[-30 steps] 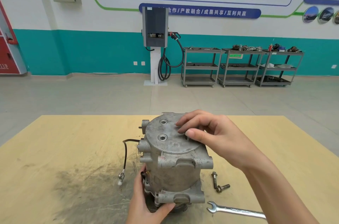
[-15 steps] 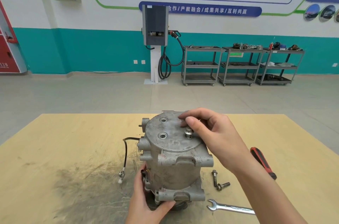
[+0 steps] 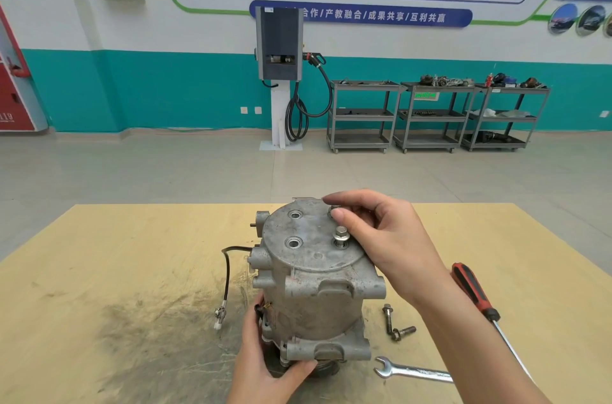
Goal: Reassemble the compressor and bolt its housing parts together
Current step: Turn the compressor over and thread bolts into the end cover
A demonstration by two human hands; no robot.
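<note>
The grey cast-metal compressor stands upright on the bench, its round end cover facing up. One bolt stands in the cover's near right hole. Two loose bolts lie on the bench just right of the compressor's base.

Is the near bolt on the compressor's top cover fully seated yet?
No. The bolt stands proud of the cover, shank showing under its washer.

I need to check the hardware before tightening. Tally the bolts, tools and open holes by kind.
Bolts in cover: 2
Loose bolts on table: 2
Empty cover holes: 2
Wrench: 1
Screwdriver: 1
Total: 8
</note>
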